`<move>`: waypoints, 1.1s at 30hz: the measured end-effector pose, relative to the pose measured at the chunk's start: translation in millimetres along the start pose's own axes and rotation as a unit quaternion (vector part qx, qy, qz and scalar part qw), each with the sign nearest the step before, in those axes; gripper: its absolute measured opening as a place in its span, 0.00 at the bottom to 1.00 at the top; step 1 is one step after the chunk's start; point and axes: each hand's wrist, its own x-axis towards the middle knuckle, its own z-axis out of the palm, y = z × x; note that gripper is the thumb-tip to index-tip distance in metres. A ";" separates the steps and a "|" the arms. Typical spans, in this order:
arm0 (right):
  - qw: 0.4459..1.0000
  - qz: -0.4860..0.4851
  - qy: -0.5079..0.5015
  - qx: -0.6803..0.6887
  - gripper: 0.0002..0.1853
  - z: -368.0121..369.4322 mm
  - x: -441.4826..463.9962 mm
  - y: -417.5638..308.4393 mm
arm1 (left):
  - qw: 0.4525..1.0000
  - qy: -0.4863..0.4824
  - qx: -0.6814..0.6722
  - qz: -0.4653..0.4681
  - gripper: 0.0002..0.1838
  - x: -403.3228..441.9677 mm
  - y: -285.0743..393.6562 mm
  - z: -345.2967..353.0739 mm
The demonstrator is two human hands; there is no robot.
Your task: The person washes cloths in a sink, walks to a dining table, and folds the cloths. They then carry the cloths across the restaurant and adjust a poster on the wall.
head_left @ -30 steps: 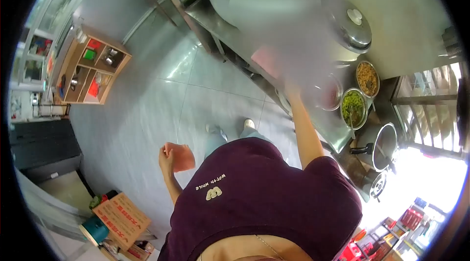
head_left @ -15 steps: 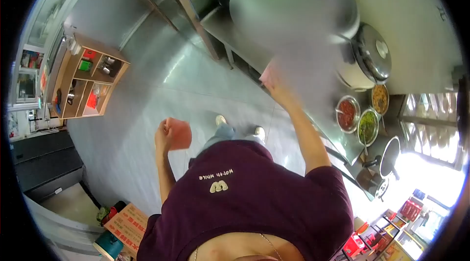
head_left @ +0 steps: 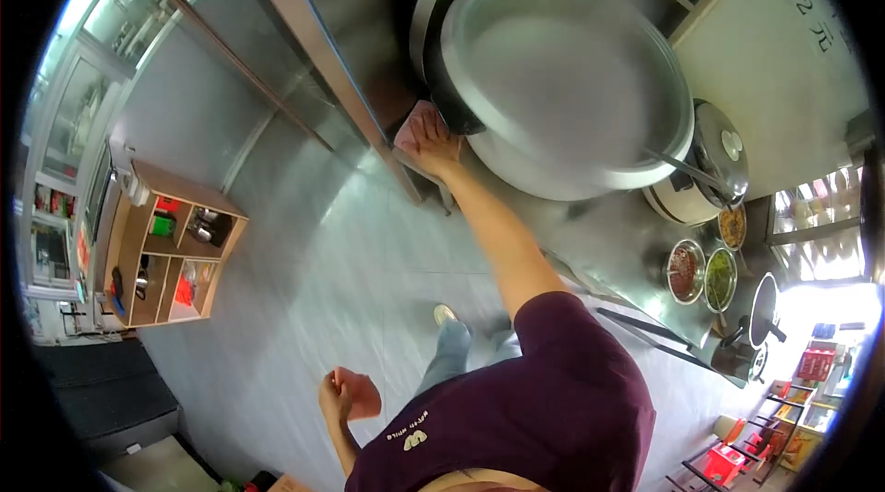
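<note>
My right hand [head_left: 433,146] presses a pink cloth [head_left: 417,123] onto the left end of the steel counter [head_left: 590,252], next to a dark round pan [head_left: 452,105]. Just right of that hand stands a large, wide pot [head_left: 553,186] with a pale, steamy top. Low on the left, over the floor, my left hand [head_left: 334,397] is closed on the edge of a salmon-red object [head_left: 359,394]. Whether this is a cup or a folded cloth, I cannot tell.
A lidded cooker [head_left: 719,155] stands behind the large pot. Farther right are bowls of red food [head_left: 685,271], green food [head_left: 720,278] and yellowish food [head_left: 732,226], then a small pan [head_left: 763,309]. A wooden shelf unit [head_left: 175,248] stands across the grey floor [head_left: 313,289].
My right hand has moved left along the counter with the pink cloth. The view has shifted, and the blurry steam over the counter has thinned. My left hand keeps its salmon-red object.
</note>
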 end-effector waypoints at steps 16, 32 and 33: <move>0.923 0.187 0.144 0.304 0.19 -143.3 -341.6 64.9 | 0.951 -0.139 0.141 0.238 0.19 89.4 107.5 29.9; 0.828 0.251 0.151 0.478 0.30 -151.5 -534.9 130.2 | 0.687 -0.596 -0.030 0.415 0.25 -131.9 404.1 158.0; 0.786 0.238 0.155 0.548 0.34 -151.4 -545.5 129.6 | 0.659 -0.653 -0.065 0.368 0.25 -153.7 417.8 155.8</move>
